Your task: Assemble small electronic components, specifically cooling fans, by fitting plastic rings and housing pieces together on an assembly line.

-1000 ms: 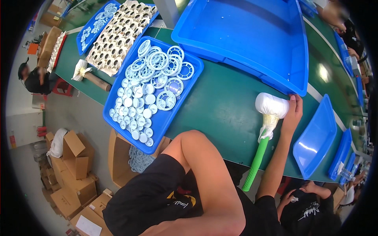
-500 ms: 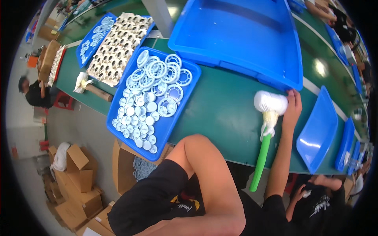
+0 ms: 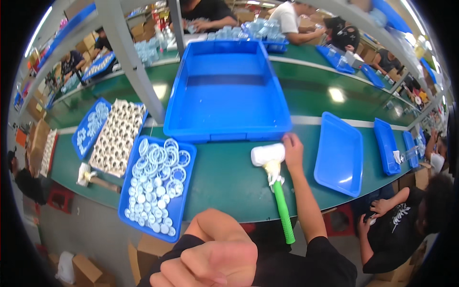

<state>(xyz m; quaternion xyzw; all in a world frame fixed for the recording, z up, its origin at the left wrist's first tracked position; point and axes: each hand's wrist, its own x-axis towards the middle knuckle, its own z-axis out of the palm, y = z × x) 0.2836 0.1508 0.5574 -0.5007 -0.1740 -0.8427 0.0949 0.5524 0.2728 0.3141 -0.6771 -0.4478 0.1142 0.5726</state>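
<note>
My left hand (image 3: 205, 264) is raised close to me at the lower middle, its fingers curled in with nothing visible in them. My right arm reaches forward, and my right hand (image 3: 294, 147) has its bent fingers at the near right corner of a large empty blue bin (image 3: 229, 137). Just left of that hand lies a mallet (image 3: 268, 154) with a white wrapped head and a green handle that sticks out past the table edge. A blue tray (image 3: 183, 201) to the left holds pale blue rings (image 3: 178, 173) and small round caps (image 3: 149, 201).
A cardboard egg-type tray (image 3: 117, 136), another blue tray of rings (image 3: 91, 125) and a wooden-handled mallet (image 3: 98, 181) lie at the left. An empty blue tray (image 3: 338, 155) lies to the right. A grey post (image 3: 131, 62) rises behind. A co-worker (image 3: 399, 220) sits at the right.
The view has tilted up and turned, showing more of the far benches and people. My left hand has come into sight. My right hand stays by the bin's corner and the mallet.
</note>
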